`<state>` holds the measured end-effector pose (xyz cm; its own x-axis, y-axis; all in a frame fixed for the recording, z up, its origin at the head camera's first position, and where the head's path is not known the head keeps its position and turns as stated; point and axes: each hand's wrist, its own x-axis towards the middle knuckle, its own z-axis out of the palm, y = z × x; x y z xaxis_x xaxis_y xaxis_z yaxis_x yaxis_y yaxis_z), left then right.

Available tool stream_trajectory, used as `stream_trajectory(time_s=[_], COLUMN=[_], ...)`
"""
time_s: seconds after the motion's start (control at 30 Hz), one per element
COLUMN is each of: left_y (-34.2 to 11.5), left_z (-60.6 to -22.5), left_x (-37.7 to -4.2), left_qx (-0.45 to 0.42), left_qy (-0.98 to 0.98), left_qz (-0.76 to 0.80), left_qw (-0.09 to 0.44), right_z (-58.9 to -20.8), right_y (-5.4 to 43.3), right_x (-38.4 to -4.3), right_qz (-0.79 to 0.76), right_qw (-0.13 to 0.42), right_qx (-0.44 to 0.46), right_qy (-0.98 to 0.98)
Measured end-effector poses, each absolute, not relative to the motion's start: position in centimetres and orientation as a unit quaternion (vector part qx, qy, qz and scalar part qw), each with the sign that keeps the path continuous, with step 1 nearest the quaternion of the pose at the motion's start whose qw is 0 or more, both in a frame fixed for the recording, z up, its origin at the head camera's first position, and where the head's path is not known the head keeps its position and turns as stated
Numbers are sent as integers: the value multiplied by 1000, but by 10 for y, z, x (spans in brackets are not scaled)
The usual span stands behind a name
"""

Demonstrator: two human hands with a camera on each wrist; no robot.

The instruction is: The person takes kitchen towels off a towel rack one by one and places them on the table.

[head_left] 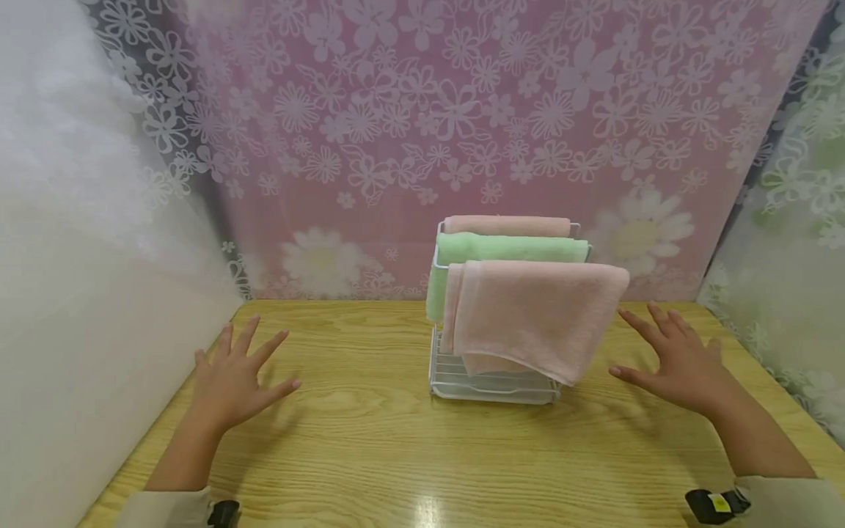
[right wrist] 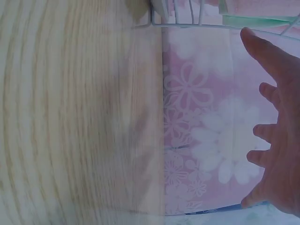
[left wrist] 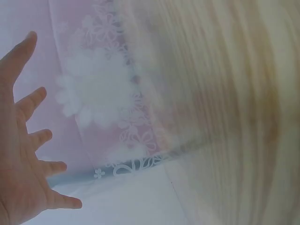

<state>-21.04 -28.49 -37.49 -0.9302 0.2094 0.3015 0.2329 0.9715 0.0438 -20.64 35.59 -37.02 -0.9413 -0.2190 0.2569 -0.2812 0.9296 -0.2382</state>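
Observation:
Fingers spread wide, my left hand (head_left: 229, 385) is over the left side of the table and holds nothing. My right hand (head_left: 683, 367), also spread and holding nothing, is just right of a white wire rack (head_left: 495, 389). A pink towel (head_left: 535, 315) drapes over the rack's front bar, its right corner hanging lower. Behind it a green towel (head_left: 515, 248) hangs on the middle bar, and another pink towel (head_left: 508, 224) on the back bar. In the right wrist view, part of the rack (right wrist: 201, 24) shows beyond my thumb, apart from it.
The rack stands on a wood-grain table (head_left: 356, 455), right of the middle. A pink flowered curtain (head_left: 396, 147) closes off the back. A white sheet (head_left: 86, 242) borders the left side, and a pale flowered curtain (head_left: 792, 220) the right.

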Motion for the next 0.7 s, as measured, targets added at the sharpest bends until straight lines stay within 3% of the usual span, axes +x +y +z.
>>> stream_trajectory(time_s=[0.7], left_y=[-267], left_z=[-381], left_x=[-218], left_qx=[-168], left_qy=[-943], left_qz=[-226], left_qw=[177], right_z=[-352], right_y=[346], right_x=[-200], right_qz=[291], right_qw=[141], right_qx=[187], right_qy=[-928])
